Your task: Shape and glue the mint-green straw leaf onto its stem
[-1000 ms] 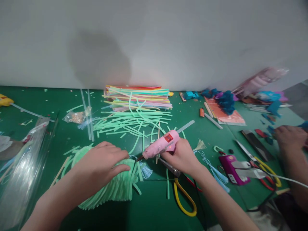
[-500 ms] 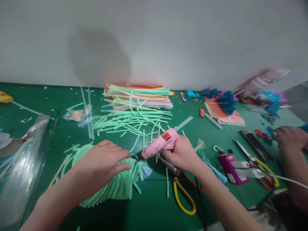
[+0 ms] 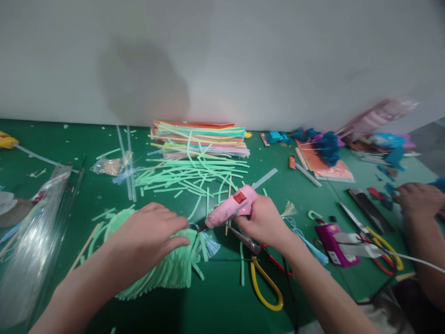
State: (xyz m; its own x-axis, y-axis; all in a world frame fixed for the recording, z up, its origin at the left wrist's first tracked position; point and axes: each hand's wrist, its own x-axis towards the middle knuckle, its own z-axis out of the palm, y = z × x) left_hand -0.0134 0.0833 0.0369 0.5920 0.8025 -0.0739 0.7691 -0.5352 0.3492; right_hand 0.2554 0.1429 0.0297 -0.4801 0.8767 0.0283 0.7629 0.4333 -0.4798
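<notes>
A ruffled dark blue piece (image 3: 328, 148) lies on an orange packet (image 3: 336, 171).

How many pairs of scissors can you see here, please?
2: one pair of scissors beneath the right hand holding the glue gun, and another pair beside the purple power strip. More may be hidden.

Plastic glue gun (image 3: 227, 208), fuzzy pipe cleaners (image 3: 175, 269)
</notes>
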